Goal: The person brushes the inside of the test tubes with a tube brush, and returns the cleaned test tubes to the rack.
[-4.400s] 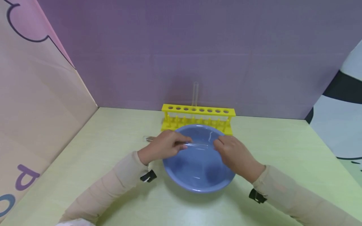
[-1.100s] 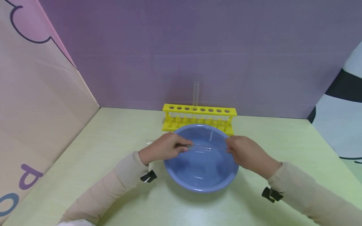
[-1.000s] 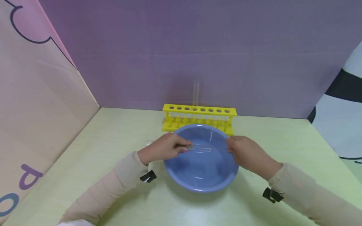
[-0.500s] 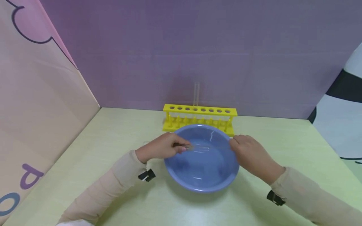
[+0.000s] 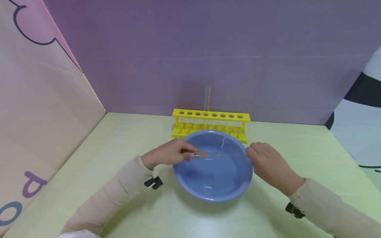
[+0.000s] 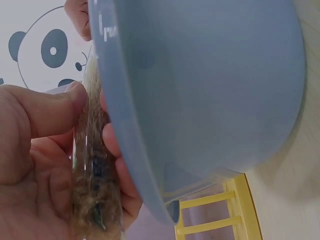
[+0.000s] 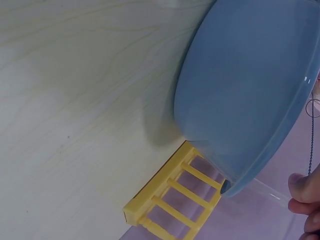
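Note:
A clear test tube [image 6: 85,150] lies level over the blue basin [image 5: 212,178], gripped between my left hand's [image 5: 168,152] thumb and fingers. Inside it sits a test tube brush [image 5: 201,154], its pale bristles showing just past my fingertips in the head view and dark ones deeper in the left wrist view. The brush's thin twisted wire [image 7: 311,142] runs out of the tube's round mouth. My right hand [image 5: 269,165] pinches that wire at the basin's right rim; the wire's far end is hidden in the fist.
Behind the basin stands a yellow test tube rack [image 5: 211,115], partly covered by the basin's rim. One clear tube [image 5: 207,99] stands upright on it. A purple wall [image 5: 134,66] rises at the back of the pale table [image 5: 128,135].
My right hand has moved to the right with the wire, and more wire shows. The brush's bristles have slid along the tube toward its mouth. My left hand has stayed nearly in place.

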The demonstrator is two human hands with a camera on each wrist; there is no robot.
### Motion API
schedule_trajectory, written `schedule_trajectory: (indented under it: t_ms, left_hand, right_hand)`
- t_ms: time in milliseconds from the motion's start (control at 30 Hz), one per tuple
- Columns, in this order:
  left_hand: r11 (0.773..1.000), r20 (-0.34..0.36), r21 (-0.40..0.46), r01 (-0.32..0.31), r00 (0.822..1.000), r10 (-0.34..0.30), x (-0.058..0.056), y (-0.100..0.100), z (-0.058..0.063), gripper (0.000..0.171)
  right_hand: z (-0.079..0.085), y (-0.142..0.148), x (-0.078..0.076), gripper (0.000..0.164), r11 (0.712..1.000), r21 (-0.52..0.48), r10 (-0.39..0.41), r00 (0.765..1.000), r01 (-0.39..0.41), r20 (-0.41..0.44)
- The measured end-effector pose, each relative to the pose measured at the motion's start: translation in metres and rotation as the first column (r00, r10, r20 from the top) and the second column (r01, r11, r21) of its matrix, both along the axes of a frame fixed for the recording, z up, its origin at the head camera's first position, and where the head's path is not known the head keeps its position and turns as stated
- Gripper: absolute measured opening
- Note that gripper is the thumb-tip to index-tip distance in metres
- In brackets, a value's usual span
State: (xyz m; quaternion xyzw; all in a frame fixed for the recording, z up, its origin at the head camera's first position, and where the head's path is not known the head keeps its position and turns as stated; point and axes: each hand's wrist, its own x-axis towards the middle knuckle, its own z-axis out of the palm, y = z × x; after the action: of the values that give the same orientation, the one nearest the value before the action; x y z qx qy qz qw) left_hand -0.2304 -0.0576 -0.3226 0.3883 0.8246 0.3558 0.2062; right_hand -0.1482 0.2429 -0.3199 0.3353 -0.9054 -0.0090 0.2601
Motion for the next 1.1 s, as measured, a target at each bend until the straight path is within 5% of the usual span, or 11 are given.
schedule_trajectory:
  t_ms: [633,1100]
  left_hand:
    - [1.0,-0.069,0.005,0.006,0.998,-0.006,-0.001,-0.004,-0.004,0.028]
    - [1.0,-0.174,-0.006,-0.024,0.984,0.023,0.0,-0.006,-0.007,0.031]
  right_hand:
    - [0.004,0.009,-0.001,0.034,0.999,-0.048,-0.021,0.998,0.023,0.058]
    - [0.01,0.015,-0.002,0.033,0.99,-0.063,-0.103,0.951,0.126,0.291]
